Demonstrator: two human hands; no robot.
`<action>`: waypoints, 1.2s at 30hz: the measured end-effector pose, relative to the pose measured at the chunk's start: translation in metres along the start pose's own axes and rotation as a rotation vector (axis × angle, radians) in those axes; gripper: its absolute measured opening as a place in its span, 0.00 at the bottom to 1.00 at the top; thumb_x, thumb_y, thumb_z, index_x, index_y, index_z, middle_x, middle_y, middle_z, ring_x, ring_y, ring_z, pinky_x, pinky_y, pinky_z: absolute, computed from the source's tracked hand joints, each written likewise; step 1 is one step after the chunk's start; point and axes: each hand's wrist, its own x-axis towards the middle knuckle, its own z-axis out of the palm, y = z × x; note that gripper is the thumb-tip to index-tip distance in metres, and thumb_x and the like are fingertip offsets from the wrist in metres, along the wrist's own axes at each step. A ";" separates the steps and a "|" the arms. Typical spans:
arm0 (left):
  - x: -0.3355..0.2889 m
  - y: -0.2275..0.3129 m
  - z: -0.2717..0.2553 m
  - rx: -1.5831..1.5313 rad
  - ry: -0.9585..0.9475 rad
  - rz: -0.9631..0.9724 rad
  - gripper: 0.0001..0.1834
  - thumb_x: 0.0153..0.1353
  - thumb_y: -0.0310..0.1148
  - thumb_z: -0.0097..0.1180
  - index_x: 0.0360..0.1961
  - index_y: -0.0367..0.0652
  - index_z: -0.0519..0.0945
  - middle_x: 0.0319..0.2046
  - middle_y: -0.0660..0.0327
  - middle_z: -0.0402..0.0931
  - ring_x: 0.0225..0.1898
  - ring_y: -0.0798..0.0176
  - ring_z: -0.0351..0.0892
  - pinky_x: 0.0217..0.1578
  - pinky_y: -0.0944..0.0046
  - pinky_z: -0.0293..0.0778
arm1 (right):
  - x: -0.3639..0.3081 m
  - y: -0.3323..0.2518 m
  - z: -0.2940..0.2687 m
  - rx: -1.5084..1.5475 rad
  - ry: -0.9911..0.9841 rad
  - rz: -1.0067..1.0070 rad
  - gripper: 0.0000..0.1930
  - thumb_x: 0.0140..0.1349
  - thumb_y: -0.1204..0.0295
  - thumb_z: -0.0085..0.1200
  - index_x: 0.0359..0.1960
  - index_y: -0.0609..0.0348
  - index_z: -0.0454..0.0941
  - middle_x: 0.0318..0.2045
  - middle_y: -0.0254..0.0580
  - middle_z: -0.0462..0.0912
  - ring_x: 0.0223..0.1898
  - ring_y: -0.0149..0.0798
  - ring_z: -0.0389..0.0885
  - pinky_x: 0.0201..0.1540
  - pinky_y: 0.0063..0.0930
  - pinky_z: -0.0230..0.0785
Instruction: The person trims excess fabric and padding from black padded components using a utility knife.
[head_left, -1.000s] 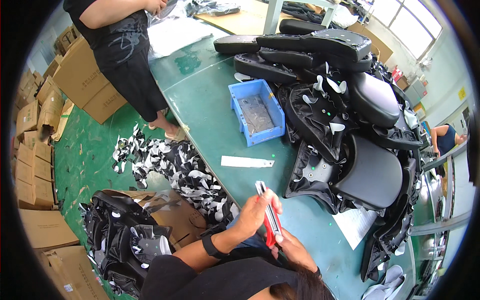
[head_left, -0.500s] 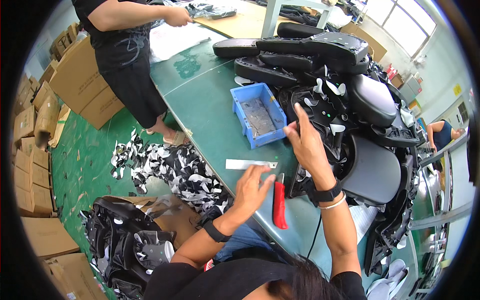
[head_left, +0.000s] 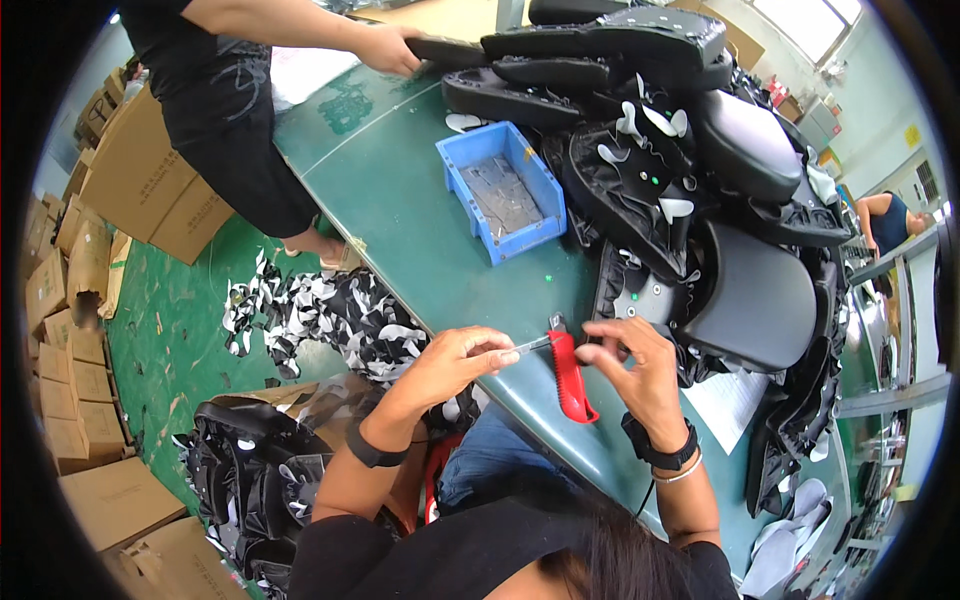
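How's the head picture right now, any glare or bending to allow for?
Head view: the window upper right is washed out; the upper seat pad shows pale sheen. Same head view: cartons near the left rim lean, corners go black; the red knife reads clearly.

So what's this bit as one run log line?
left hand: holds thin strip | right hand: beside red cutter, grip unclear | red cutter: on green table | nearby: blue bin, black padded pieces
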 end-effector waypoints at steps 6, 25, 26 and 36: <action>-0.011 0.013 -0.002 -0.123 -0.287 -0.229 0.17 0.65 0.37 0.56 0.44 0.31 0.79 0.34 0.61 0.79 0.31 0.72 0.77 0.36 0.71 0.72 | 0.006 0.004 0.018 0.138 -0.134 -0.214 0.15 0.51 0.72 0.66 0.41 0.60 0.82 0.33 0.43 0.82 0.35 0.40 0.79 0.37 0.30 0.72; -0.026 0.051 -0.006 0.665 -0.359 0.097 0.15 0.60 0.42 0.55 0.33 0.39 0.78 0.28 0.51 0.79 0.33 0.44 0.79 0.33 0.48 0.72 | -0.032 0.012 0.032 0.387 -0.241 0.166 0.06 0.58 0.72 0.58 0.34 0.60 0.81 0.26 0.45 0.80 0.27 0.45 0.77 0.31 0.33 0.67; -0.024 0.041 -0.004 0.664 -0.362 0.098 0.15 0.60 0.42 0.55 0.33 0.39 0.78 0.28 0.51 0.79 0.33 0.44 0.79 0.33 0.48 0.72 | -0.033 0.012 0.029 0.386 -0.240 0.169 0.06 0.58 0.72 0.58 0.34 0.60 0.81 0.26 0.45 0.80 0.27 0.45 0.77 0.31 0.33 0.67; -0.010 0.006 0.027 0.353 -0.081 0.243 0.16 0.60 0.44 0.58 0.32 0.40 0.80 0.24 0.52 0.77 0.26 0.48 0.77 0.27 0.55 0.70 | -0.034 -0.006 0.020 0.201 -0.057 0.157 0.09 0.51 0.73 0.67 0.23 0.63 0.79 0.19 0.37 0.77 0.22 0.30 0.73 0.25 0.24 0.61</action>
